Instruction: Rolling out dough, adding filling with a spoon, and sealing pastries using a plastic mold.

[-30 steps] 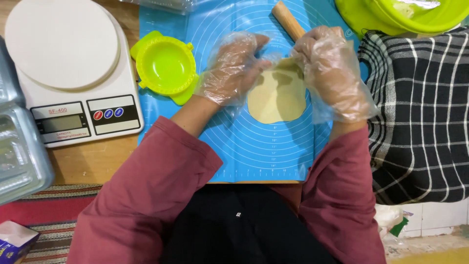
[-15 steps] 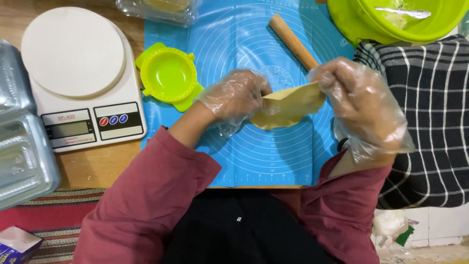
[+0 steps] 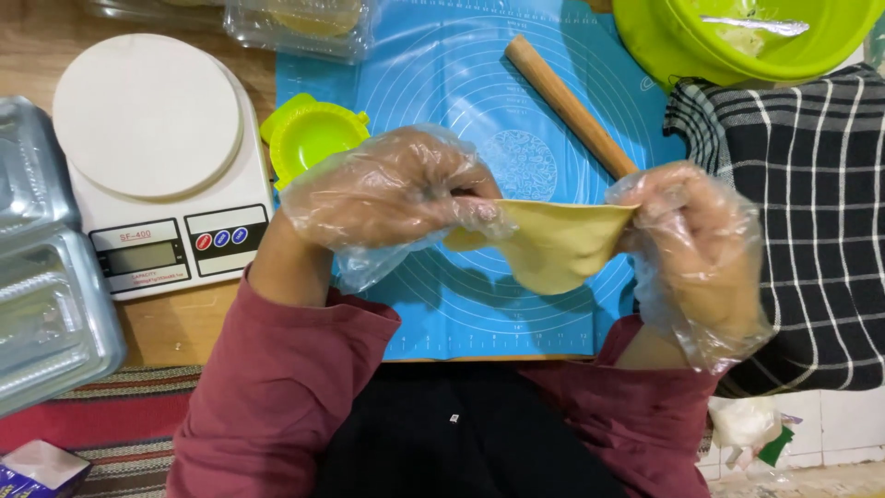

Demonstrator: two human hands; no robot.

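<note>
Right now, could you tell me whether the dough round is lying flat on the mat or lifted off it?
Lifted: the dough round hangs between the left hand and right hand, sagging above the blue mat.

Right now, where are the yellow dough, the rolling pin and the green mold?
yellow dough (image 3: 553, 249), head view, middle of the hanging sheet
rolling pin (image 3: 567, 103), head view, middle of the wooden shaft
green mold (image 3: 313, 138), head view, inner dish

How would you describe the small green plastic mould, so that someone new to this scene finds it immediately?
Start at the big blue mat covering the table's middle. At its left edge, beside the white kitchen scale, lies the mould, just above the left hand. It is round, lime green, shallow and ridged, far smaller than the green bowl.
</note>
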